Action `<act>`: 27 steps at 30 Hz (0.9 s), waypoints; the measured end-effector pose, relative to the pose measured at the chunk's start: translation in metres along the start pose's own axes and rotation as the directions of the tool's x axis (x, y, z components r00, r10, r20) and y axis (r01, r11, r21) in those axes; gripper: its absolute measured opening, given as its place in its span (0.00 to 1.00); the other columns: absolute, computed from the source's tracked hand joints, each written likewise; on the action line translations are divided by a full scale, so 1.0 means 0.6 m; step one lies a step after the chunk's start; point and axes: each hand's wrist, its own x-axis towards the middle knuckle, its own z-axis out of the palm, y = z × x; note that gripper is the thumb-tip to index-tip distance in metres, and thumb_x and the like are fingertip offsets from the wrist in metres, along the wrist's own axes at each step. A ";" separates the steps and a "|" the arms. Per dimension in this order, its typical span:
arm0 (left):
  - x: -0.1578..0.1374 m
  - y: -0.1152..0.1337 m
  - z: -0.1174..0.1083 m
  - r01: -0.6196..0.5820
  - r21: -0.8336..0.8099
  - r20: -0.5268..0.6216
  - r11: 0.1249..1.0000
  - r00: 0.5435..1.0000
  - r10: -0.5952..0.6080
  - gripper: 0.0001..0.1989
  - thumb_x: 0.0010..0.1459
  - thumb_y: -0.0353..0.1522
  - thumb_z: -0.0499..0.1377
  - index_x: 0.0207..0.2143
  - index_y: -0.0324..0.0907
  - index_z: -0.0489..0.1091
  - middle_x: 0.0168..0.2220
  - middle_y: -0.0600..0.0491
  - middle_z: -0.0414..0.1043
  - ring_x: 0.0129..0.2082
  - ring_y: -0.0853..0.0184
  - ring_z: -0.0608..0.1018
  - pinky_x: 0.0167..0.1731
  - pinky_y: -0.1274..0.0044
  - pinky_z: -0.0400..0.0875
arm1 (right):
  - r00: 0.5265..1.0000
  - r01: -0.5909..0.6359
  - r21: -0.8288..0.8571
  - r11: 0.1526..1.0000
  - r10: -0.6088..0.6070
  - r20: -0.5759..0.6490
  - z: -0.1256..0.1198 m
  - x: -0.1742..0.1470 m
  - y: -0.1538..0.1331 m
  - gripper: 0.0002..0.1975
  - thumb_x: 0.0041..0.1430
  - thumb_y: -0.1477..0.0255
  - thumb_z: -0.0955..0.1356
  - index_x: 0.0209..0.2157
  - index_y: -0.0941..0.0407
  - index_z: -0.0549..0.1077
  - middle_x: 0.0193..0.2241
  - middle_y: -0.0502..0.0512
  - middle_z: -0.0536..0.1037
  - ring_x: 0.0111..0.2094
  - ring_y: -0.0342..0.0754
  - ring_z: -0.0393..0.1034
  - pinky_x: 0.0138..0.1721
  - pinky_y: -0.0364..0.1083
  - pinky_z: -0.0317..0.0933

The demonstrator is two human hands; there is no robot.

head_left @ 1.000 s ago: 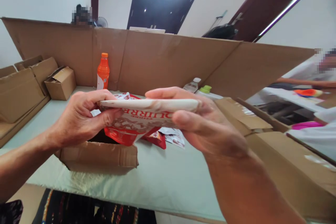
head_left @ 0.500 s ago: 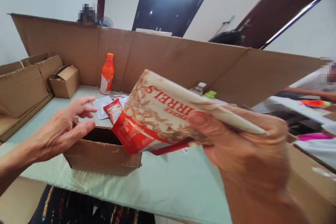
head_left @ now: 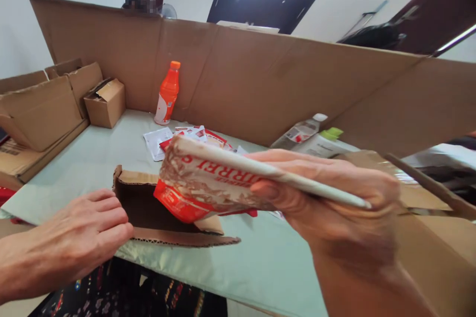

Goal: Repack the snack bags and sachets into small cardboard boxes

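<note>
A red and cream snack bag (head_left: pixel 208 173) with nuts pictured on it and upside-down lettering is pinched in my right hand (head_left: pixel 342 208). It is tilted, its red end just above the open small cardboard box (head_left: pixel 178 237). My left hand (head_left: pixel 92 230) has its fingers curled over the box's near left edge, and its thumb is hidden. Inside, the box looks dark, and its near flap is folded outward toward me. Behind the bag lie several small packets, among them a white sachet (head_left: pixel 158 142), partly covered by the bag.
An orange bottle (head_left: pixel 168 94) stands against the cardboard partition (head_left: pixel 245 74). Cardboard boxes (head_left: pixel 37 114) are at the left, and another open carton (head_left: pixel 427 237) is at the right. A clear bottle (head_left: pixel 303 131) and a green-capped white container (head_left: pixel 323 142) lean near the partition. A person's head shows beyond it.
My left hand has come down from above the box onto its near left edge, and the box has tipped toward me. The snack bag has tilted flatter above the opening. The view has shifted.
</note>
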 end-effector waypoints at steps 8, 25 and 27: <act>-0.013 -0.011 0.011 -0.008 -0.039 0.020 0.999 1.000 0.009 0.17 0.72 0.22 0.46 0.32 0.41 0.68 0.29 0.54 0.70 0.29 0.64 0.69 0.34 0.69 0.62 | 0.810 -0.155 -0.225 0.962 0.254 0.529 0.089 0.008 0.026 0.10 0.69 0.77 0.68 0.36 0.56 0.84 0.33 0.52 0.85 0.33 0.44 0.77 0.37 0.42 0.69; 0.009 -0.023 0.010 0.037 -0.068 0.045 0.997 0.998 -0.034 0.14 0.68 0.22 0.50 0.30 0.44 0.66 0.29 0.55 0.70 0.29 0.66 0.70 0.32 0.72 0.62 | 0.294 0.202 -0.350 0.915 0.284 0.912 0.182 0.063 0.042 0.11 0.64 0.76 0.68 0.45 0.61 0.81 0.39 0.61 0.86 0.35 0.49 0.76 0.31 0.45 0.55; 0.012 -0.023 0.008 0.038 -0.073 0.040 0.997 0.999 -0.035 0.14 0.67 0.22 0.50 0.30 0.44 0.67 0.29 0.55 0.70 0.28 0.65 0.70 0.30 0.72 0.61 | 0.324 0.120 -0.319 0.940 0.267 0.908 0.160 0.053 0.047 0.16 0.65 0.74 0.69 0.53 0.59 0.78 0.43 0.60 0.85 0.39 0.50 0.77 0.34 0.45 0.58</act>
